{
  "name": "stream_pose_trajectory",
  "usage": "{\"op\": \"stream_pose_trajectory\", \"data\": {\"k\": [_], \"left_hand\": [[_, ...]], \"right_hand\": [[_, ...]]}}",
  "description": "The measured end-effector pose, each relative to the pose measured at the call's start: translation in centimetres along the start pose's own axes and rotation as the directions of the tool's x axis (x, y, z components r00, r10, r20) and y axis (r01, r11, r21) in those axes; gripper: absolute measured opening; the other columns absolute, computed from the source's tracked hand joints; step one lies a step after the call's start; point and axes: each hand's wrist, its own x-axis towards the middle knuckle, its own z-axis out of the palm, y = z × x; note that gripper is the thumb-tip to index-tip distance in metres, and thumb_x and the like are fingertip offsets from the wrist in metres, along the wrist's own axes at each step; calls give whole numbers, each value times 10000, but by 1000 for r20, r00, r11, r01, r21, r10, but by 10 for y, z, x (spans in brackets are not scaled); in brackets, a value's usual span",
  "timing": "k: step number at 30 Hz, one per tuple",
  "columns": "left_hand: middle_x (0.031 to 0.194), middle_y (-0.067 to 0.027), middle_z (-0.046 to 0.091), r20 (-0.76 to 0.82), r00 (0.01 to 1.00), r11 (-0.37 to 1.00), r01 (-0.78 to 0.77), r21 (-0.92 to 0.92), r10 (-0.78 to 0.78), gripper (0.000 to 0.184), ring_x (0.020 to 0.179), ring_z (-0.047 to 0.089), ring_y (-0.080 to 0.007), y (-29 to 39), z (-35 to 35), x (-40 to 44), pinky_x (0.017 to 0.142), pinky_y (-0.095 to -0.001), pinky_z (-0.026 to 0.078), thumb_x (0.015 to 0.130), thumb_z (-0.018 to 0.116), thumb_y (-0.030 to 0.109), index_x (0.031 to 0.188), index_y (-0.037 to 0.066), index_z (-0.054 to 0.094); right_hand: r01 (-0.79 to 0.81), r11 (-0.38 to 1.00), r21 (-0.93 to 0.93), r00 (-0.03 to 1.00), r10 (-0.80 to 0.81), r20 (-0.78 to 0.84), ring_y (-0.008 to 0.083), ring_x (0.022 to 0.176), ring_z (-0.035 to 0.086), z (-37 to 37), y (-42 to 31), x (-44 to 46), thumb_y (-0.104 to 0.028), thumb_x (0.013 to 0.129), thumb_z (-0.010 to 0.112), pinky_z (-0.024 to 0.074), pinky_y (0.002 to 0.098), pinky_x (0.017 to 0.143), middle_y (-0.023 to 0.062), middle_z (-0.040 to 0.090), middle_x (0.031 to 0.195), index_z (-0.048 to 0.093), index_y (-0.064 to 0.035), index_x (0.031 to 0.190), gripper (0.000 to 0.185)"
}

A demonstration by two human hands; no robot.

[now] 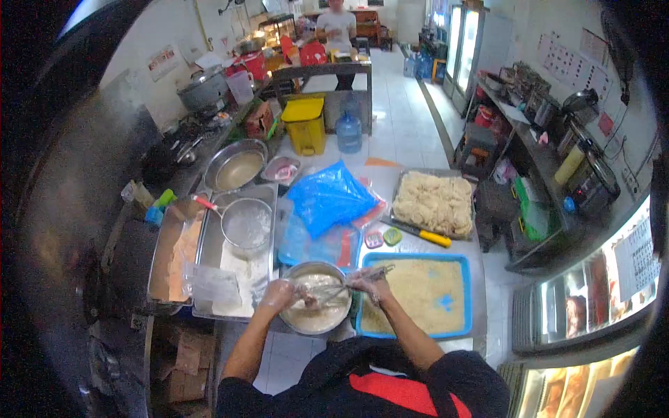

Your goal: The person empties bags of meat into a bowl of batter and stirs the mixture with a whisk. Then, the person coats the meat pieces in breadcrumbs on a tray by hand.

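A round metal bowl (315,322) of pale wet mixture stands at the table's front edge. My right hand (371,284), in a clear glove, is closed on metal tongs (327,289) that reach over the bowl. At the bowl's left rim is my left hand (280,295), also gloved; its fingers are bent towards the mixture, and what they hold, if anything, is too small to tell. Right of the bowl lies a blue-rimmed tray (468,292) of pale crumbs. To the left, a metal tray (268,261) holds white powder and a red-handled sieve (247,224).
A blue plastic bag (331,198) lies behind the bowl. Behind the crumb tray are a tray of coated pieces (433,202) and a yellow-handled knife (433,238). A yellow bin (304,125) and a water bottle (348,132) stand beyond. A person (336,26) stands far back.
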Motion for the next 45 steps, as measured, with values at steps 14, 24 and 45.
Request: {"op": "stream_pose_trajectory", "data": {"k": [14,24,45], "left_hand": [[727,-152,614,-355,926,984,-164,-66,130,230,662,592,-332,-12,17,-1,576,-438,469,701,590,301,870,162,662],[717,-154,614,-289,957,995,4,-101,-33,243,648,593,-332,11,-16,-12,579,-418,475,696,593,334,861,171,666],[698,-184,593,-313,926,932,94,-350,-210,287,665,566,-356,-8,-16,-19,596,-420,443,689,654,330,719,46,646]], "right_hand": [[-110,987,117,991,117,-61,212,738,606,10,-16,-4,-38,669,680,526,337,661,87,597,833,527,-41,825,218],[-55,983,175,993,73,-98,245,787,613,10,-25,-15,-22,707,647,534,396,672,102,588,860,509,-49,862,210],[5,976,216,940,69,-335,182,854,584,-29,-43,12,-160,799,596,506,335,739,92,586,919,542,-58,917,165]]}}
